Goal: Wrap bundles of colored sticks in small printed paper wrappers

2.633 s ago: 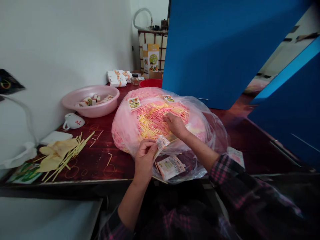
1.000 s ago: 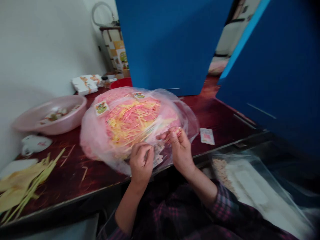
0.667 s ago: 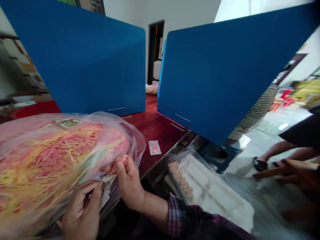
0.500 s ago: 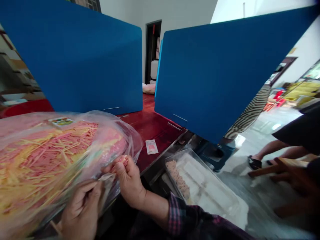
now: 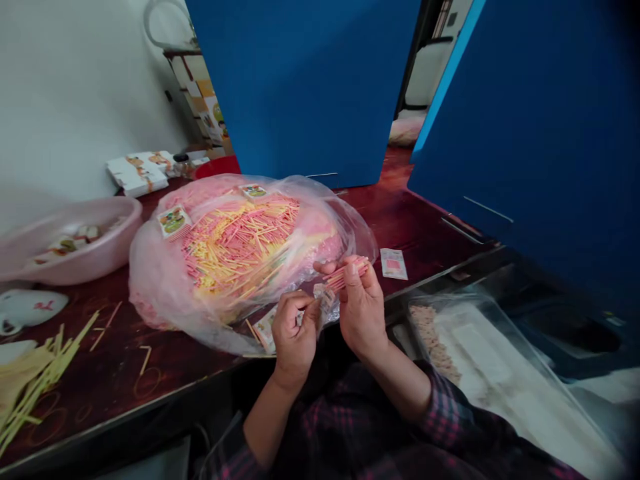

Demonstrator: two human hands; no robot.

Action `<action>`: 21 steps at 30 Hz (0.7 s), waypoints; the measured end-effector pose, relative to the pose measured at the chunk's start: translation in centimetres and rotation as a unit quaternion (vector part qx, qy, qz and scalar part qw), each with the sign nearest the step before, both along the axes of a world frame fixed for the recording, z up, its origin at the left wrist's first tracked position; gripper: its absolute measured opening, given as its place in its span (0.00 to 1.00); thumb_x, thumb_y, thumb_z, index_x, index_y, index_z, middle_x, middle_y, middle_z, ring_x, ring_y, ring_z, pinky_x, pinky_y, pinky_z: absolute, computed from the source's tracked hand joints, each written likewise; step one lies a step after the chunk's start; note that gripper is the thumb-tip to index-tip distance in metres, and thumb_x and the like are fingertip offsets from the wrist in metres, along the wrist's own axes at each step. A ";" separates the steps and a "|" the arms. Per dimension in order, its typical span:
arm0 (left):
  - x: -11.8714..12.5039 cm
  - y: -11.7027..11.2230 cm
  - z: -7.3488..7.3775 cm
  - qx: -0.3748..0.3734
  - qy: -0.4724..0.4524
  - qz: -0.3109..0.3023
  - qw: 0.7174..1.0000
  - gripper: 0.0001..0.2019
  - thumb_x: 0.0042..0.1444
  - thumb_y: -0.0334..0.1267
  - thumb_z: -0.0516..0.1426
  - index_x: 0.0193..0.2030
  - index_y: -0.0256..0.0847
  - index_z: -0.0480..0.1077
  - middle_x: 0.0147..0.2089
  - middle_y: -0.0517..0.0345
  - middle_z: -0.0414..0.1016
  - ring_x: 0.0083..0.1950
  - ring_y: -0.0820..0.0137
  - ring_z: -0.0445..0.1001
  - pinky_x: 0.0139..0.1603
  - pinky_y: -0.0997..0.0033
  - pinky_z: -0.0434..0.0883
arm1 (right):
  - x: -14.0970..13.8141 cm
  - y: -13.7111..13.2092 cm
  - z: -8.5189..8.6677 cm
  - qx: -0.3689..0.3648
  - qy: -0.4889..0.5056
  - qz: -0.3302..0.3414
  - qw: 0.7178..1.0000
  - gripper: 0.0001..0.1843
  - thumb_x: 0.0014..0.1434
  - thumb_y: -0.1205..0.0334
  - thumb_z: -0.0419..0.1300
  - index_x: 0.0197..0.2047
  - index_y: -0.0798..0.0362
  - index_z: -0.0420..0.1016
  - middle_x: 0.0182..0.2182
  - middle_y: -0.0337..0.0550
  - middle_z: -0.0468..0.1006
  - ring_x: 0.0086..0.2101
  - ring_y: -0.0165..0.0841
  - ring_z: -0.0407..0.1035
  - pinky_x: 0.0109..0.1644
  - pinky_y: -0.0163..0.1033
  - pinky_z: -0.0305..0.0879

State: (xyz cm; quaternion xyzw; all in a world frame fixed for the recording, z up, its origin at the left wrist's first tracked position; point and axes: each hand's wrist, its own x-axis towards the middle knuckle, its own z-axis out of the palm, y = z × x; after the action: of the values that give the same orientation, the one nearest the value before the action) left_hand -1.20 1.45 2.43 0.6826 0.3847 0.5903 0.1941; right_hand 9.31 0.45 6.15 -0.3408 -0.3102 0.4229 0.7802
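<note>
- Moved since the earliest frame: right hand, from the stick pile to just beside the left hand, at two o'clock from it.
- Right grip: pinched around a loose bundle of pink sticks, slanting toward eight o'clock.
- Left grip: grasping a printed packet at the fingertips, right by the bundle's low end; contact between them too small to tell.
- Open bag, with the pile inside, on the counter at eleven o'clock from the left hand.
- Probably best: pinch lightly to spare thin sticks, line up their ends, and hold the packet steady.
</note>
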 end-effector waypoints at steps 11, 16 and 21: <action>-0.2 0.2 -0.6 -0.003 -0.016 0.016 1.000 0.04 0.62 0.34 0.62 0.35 0.41 0.74 0.36 0.58 0.76 0.38 0.70 0.76 0.41 0.70 0.74 | -0.1 -0.6 -1.3 0.061 -0.168 -0.072 0.981 0.06 0.73 0.57 0.52 0.44 0.47 0.67 0.40 0.39 0.82 0.45 0.34 0.79 0.64 0.52 0.66; -0.4 0.3 -0.5 0.032 0.006 0.026 0.999 0.04 0.62 0.34 0.62 0.35 0.41 0.74 0.37 0.57 0.78 0.39 0.69 0.77 0.41 0.68 0.75 | 0.0 -0.7 -1.6 0.056 -0.200 -0.084 0.975 0.07 0.73 0.56 0.52 0.43 0.47 0.68 0.38 0.38 0.82 0.43 0.34 0.80 0.69 0.56 0.59; -0.5 0.4 -0.5 0.046 0.015 0.018 0.999 0.03 0.62 0.32 0.62 0.36 0.42 0.75 0.37 0.57 0.78 0.39 0.69 0.78 0.42 0.69 0.75 | 0.4 -0.5 -1.9 0.045 -0.205 -0.037 0.977 0.07 0.72 0.56 0.53 0.43 0.47 0.69 0.40 0.41 0.83 0.46 0.35 0.79 0.61 0.51 0.69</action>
State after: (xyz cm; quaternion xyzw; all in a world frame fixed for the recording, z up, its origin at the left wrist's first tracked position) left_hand -1.69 1.81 1.97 0.6925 0.3722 0.6004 0.1465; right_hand 9.69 -0.06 4.29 -0.3957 -0.4694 0.3009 0.7297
